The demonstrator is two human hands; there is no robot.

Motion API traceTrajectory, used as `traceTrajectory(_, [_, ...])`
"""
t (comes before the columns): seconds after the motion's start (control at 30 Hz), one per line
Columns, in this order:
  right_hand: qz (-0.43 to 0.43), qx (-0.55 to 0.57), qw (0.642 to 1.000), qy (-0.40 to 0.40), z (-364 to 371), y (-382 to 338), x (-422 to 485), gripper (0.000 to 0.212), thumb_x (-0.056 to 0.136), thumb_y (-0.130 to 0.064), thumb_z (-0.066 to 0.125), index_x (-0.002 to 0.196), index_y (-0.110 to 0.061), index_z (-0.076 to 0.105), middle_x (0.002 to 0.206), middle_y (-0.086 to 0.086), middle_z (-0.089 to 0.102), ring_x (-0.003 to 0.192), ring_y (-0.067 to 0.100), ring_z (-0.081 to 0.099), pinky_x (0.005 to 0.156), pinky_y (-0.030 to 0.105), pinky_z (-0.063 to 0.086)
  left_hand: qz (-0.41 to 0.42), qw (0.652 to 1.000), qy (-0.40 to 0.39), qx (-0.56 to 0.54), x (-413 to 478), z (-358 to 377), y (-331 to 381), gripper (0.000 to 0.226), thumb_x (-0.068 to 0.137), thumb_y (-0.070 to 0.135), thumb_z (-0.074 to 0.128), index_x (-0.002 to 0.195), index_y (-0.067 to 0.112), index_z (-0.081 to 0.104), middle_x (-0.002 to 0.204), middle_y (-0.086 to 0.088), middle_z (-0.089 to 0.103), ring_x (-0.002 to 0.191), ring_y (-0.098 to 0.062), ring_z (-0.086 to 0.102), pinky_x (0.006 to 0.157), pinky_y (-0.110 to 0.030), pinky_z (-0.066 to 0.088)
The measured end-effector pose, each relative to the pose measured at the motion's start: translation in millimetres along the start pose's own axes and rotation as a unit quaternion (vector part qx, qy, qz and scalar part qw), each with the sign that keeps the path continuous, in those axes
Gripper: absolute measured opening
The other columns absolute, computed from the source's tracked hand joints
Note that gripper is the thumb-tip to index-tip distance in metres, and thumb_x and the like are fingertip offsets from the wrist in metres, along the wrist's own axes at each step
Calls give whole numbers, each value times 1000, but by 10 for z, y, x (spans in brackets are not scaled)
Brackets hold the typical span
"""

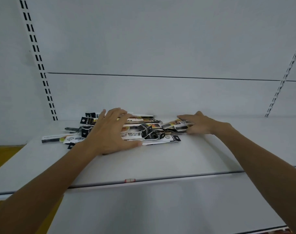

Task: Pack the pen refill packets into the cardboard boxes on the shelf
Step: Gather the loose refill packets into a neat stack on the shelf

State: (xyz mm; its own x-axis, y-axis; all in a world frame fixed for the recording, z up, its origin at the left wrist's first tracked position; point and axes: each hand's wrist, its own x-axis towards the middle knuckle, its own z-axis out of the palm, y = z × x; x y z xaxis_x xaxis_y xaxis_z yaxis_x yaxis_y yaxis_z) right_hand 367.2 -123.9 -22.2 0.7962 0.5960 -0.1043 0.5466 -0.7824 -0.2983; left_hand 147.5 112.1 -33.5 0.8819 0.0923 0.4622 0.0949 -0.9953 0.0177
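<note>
White shelf (160,159): left hand (108,132) and right hand (199,124), fingers spread, are apparently gathering packets (144,132); next likely requires gripping a bundle.

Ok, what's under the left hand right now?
The left hand lies spread over the pile of pen refill packets on the white shelf. Packets stick out on both sides; what lies directly beneath the palm is covered.

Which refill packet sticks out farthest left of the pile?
The long clear packet with a dark end, left of the left hand; the other packets overlap.
</note>
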Motion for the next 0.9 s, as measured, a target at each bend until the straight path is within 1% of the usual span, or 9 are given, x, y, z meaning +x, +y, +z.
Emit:
traceTrajectory(0.17, [-61, -96, 993, -26, -18, -220, 56, 67, 79, -15, 47, 140, -41, 32, 130, -5, 41, 120, 27, 30, 103, 38, 30, 15, 999, 26, -24, -35, 1, -40, 95, 64, 83, 21, 127, 18, 49, 130, 0, 48, 127, -19, 35, 110, -47, 19])
traceTrajectory(0.23, [-58, -127, 990, -23, -47, -215, 41, 60, 80, -22, 49, 137, -33, 39, 133, -1, 42, 122, 27, 31, 103, 39, 31, 11, 999, 35, -34, -44, 4, -78, 86, 68, 77, 24, 123, 17, 53, 122, 0, 53, 121, -20, 42, 106, -47, 26])
traceTrajectory(0.3, [-61, -151, 987, -6, -62, -174, 18, 38, 80, -28, 52, 117, -25, 56, 120, 3, 48, 117, 26, 36, 96, 38, 36, 4, 999, 31, -36, -57, 0, -115, 84, 69, 75, 23, 122, 17, 53, 119, 0, 55, 117, -21, 45, 103, -45, 29])
traceTrajectory(0.37, [-74, -172, 981, 58, -31, -138, -11, 11, 82, -31, 56, 88, -22, 58, 106, 1, 51, 109, 24, 39, 86, 36, 34, 3, 999, 21, -26, -78, 0, -138, 84, 69, 74, 20, 122, 19, 53, 121, 1, 54, 116, -19, 44, 104, -42, 28])
traceTrajectory(0.43, [-93, -170, 973, 122, 6, -103, -49, 22, 82, -34, 58, 66, -26, 46, 90, -3, 51, 99, 22, 42, 81, 35, 31, 3, 1000, 16, -10, -100, 13, -165, 83, 69, 74, 19, 121, 20, 53, 121, 2, 54, 116, -18, 44, 104, -41, 28])
traceTrajectory(0.57, [-87, -59, 983, 153, 18, -42, -112, 32, 83, -22, 60, 59, -26, 39, 63, -7, 48, 76, 25, 50, 66, 33, 36, -26, 999, 24, -9, -144, 1, -305, 82, 71, 74, 17, 124, 22, 51, 123, -1, 54, 117, -20, 44, 102, -43, 31])
traceTrajectory(0.67, [-99, -24, 974, 201, -63, -76, -125, 26, 84, -17, 57, 63, -26, 44, 63, -2, 50, 71, 27, 50, 63, 35, 41, -124, 992, 15, 13, -229, -38, -522, 83, 74, 78, 15, 131, 25, 44, 132, -6, 48, 123, -26, 40, 104, -50, 28])
traceTrajectory(0.77, [-134, -22, 960, 245, -173, -189, -109, 6, 86, -11, 56, 80, -12, 55, 73, 5, 51, 75, 28, 50, 66, 35, 38, -276, 961, -8, 17, -388, -113, -796, 66, 85, 68, 23, 135, 27, 37, 140, -13, 39, 128, -34, 32, 104, -54, 22])
traceTrajectory(0.9, [-142, -6, 957, 254, -271, -355, -45, 12, 87, -9, 53, 79, -1, 54, 76, 13, 53, 75, 31, 50, 67, 37, 38, -344, 937, -57, -8, -602, -153, -1115, 58, 88, 64, 25, 132, 30, 41, 139, -13, 40, 124, -37, 36, 102, -48, 28])
